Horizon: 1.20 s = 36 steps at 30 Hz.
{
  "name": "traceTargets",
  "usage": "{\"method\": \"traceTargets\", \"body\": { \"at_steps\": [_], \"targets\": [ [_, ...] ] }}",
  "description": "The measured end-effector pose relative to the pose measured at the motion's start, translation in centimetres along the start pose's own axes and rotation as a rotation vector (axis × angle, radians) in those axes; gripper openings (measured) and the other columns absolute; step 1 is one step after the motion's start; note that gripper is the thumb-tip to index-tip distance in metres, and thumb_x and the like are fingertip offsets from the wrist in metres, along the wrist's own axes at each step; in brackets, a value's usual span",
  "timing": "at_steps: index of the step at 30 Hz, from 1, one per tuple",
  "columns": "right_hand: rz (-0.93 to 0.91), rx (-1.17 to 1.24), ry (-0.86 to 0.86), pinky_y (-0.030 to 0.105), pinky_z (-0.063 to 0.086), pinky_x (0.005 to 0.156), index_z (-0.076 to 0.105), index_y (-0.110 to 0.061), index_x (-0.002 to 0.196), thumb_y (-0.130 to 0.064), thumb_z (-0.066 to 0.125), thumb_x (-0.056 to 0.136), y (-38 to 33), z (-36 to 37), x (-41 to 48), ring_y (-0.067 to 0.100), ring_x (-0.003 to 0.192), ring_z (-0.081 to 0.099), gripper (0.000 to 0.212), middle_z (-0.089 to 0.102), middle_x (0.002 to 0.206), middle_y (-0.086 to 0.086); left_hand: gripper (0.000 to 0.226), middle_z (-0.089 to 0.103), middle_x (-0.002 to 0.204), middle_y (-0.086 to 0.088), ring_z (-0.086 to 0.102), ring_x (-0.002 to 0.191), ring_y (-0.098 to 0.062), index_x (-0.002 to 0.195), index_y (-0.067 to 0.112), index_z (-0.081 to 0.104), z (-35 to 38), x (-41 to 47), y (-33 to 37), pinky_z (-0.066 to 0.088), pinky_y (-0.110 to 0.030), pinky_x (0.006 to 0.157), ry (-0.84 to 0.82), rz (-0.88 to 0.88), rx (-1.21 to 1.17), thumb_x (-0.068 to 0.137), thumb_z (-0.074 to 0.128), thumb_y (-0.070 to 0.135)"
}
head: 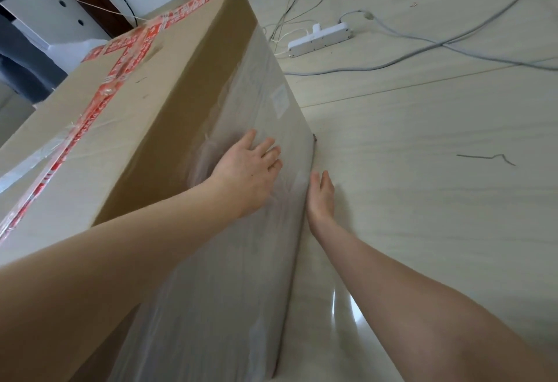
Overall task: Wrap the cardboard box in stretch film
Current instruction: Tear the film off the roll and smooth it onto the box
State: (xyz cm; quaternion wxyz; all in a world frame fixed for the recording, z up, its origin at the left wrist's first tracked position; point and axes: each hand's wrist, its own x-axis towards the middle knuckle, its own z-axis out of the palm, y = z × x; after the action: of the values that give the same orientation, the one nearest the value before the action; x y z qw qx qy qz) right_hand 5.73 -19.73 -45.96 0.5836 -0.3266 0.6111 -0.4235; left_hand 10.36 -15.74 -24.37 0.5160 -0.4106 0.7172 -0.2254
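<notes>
in the head view the cardboard box (pixel 120 140) stands on the pale floor (pixel 422 200) and fills the frame from about 7 o'clock up to 12 o'clock, its long axis running away from the person, from 6 toward 12 o'clock. red tape (pixel 90 119) crosses its top face. the side face turned toward 3 o'clock is covered by cloudy, wrinkled stretch film (pixel 241 276), except for a bare brown band just under the top edge. the left hand (pixel 247 173) lies flat on that filmed face near the middle of the picture, fingers spread and pointing to 1 o'clock; its grip is released and it presses the film, holding nothing. the right hand (pixel 321 200) sits just at 4 o'clock of the left one, low at the box's bottom edge where the face meets the floor, fingers straight and pointing to 12 o'clock; its grip looks released too, touching or nearly touching the edge, i cannot tell which. from the right hand the box lies at 9 o'clock, right beside it; the left hand is already on it, so smoothing likely falls to the left. no film roll is in view. a power strip (pixel 320 39) and loose cables (pixel 453 46) lie well apart on the floor toward 1 o'clock.
</notes>
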Motion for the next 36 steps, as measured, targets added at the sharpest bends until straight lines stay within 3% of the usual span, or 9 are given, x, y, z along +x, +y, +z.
{"method": "traceTargets", "body": {
  "at_steps": [6, 13, 18, 22, 29, 36],
  "targets": [
    [-0.034, -0.029, -0.065, 0.031, 0.006, 0.119, 0.013, -0.009, 0.152, -0.041, 0.032, 0.101, 0.1, 1.0, -0.3, 0.021, 0.148, 0.007, 0.063, 0.01, 0.16, 0.011, 0.061, -0.004, 0.161, -0.008, -0.007, 0.148, -0.024, 0.152, 0.009, 0.0, 1.9, 0.6, 2.3, -0.01, -0.052, 0.115, -0.049, 0.063, 0.025, 0.102, 0.016, 0.04],
    [-0.031, -0.051, -0.163, 0.033, -0.001, 0.12, 0.007, -0.002, 0.151, -0.043, 0.025, 0.102, 0.3, 4.1, 0.5, 0.023, 0.148, -0.001, 0.066, 0.002, 0.16, 0.013, 0.067, -0.007, 0.16, -0.008, -0.01, 0.148, -0.024, 0.151, 0.007, -0.003, 2.6, 2.4, 2.8, -0.009, -0.053, 0.115, -0.114, 0.124, 0.069, 0.101, 0.017, 0.046],
    [-0.062, -0.06, -0.136, 0.034, 0.0, 0.121, 0.007, -0.001, 0.15, -0.047, 0.023, 0.101, 0.9, 5.5, 1.0, 0.022, 0.148, 0.001, 0.069, 0.003, 0.16, 0.013, 0.065, -0.007, 0.16, -0.006, -0.009, 0.148, -0.026, 0.152, 0.008, -0.002, 3.0, 3.0, 2.6, -0.011, -0.055, 0.114, -0.183, 0.178, 0.151, 0.101, 0.015, 0.045],
    [-0.086, -0.046, -0.094, 0.038, 0.009, 0.12, 0.02, 0.002, 0.148, -0.043, 0.025, 0.102, 0.4, 5.7, 2.9, 0.025, 0.146, 0.015, 0.065, 0.018, 0.157, 0.018, 0.065, -0.002, 0.161, -0.007, -0.004, 0.148, -0.027, 0.152, 0.008, 0.002, 2.8, 2.9, 2.2, -0.008, -0.056, 0.114, -0.177, 0.192, 0.148, 0.101, 0.018, 0.045],
    [-0.081, -0.08, -0.118, 0.034, 0.001, 0.12, 0.012, -0.01, 0.152, -0.044, 0.019, 0.102, -1.1, 5.5, 6.1, 0.023, 0.148, 0.008, 0.06, 0.011, 0.16, 0.011, 0.076, -0.002, 0.161, -0.005, -0.004, 0.148, -0.025, 0.152, 0.009, 0.001, 2.3, 3.1, 1.2, -0.008, -0.055, 0.114, -0.194, 0.163, 0.156, 0.097, 0.018, 0.059],
    [0.019, 0.139, 0.033, 0.039, 0.012, 0.119, 0.017, -0.014, 0.152, -0.049, 0.027, 0.1, -2.8, 4.7, 6.9, 0.028, 0.146, 0.015, 0.063, 0.016, 0.158, 0.014, 0.072, -0.002, 0.161, -0.006, -0.003, 0.148, -0.027, 0.153, 0.013, 0.003, 0.6, 3.0, -1.9, -0.005, -0.052, 0.115, -0.126, 0.062, 0.181, 0.097, 0.014, 0.058]
  ]
}}
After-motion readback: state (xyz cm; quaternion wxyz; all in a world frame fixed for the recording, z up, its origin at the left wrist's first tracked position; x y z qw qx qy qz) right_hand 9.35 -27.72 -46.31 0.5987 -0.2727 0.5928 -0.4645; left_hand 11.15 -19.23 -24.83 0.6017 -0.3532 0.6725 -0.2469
